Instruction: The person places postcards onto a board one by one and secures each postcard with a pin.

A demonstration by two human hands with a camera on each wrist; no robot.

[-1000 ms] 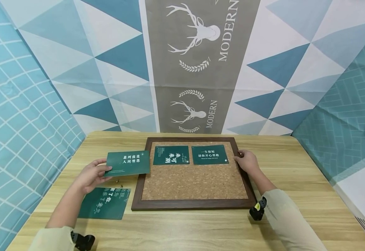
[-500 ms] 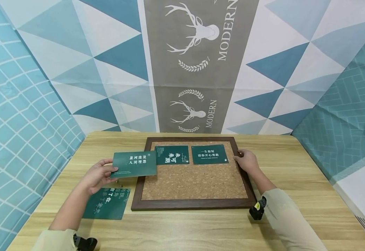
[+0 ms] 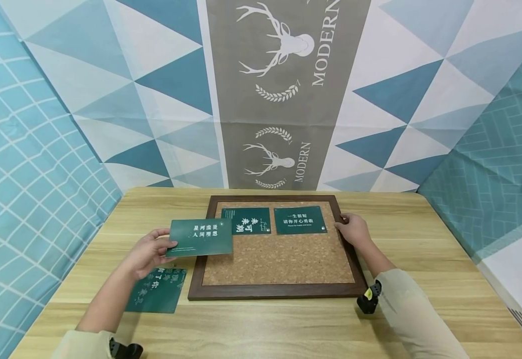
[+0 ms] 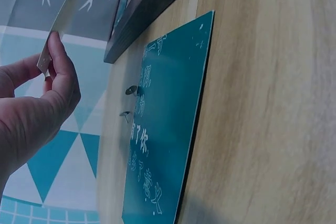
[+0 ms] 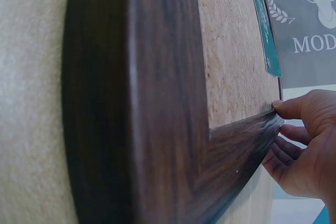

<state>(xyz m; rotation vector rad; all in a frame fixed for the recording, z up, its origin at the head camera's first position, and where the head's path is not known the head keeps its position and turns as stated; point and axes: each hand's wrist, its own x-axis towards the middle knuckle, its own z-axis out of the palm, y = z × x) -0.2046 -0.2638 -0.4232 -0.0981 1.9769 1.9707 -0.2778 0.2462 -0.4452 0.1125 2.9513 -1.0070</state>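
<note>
My left hand (image 3: 149, 252) pinches a green card (image 3: 201, 238) with white lettering by its left edge. The card is held over the left side of a cork board (image 3: 283, 259) and hides part of its dark wooden frame. On the board's upper half lie two more green cards, one on the left (image 3: 254, 225) and one on the right (image 3: 300, 220). With thumb on top and fingers at the outer side, my right hand (image 5: 310, 140) grips the frame's right side. The left wrist view shows the held card nearly edge-on.
Another green card (image 4: 168, 114) lies on the wooden table (image 3: 265, 329), left of the board. Beside it are two metal thumbtacks, one upper (image 4: 132, 90) and one lower (image 4: 125, 114). A patterned cloth wall (image 3: 288, 124) stands behind the table.
My left hand has carried its card rightward, from beside the board to over its left part, where it covers part of the left pinned-looking card. My right hand stays at the frame.
</note>
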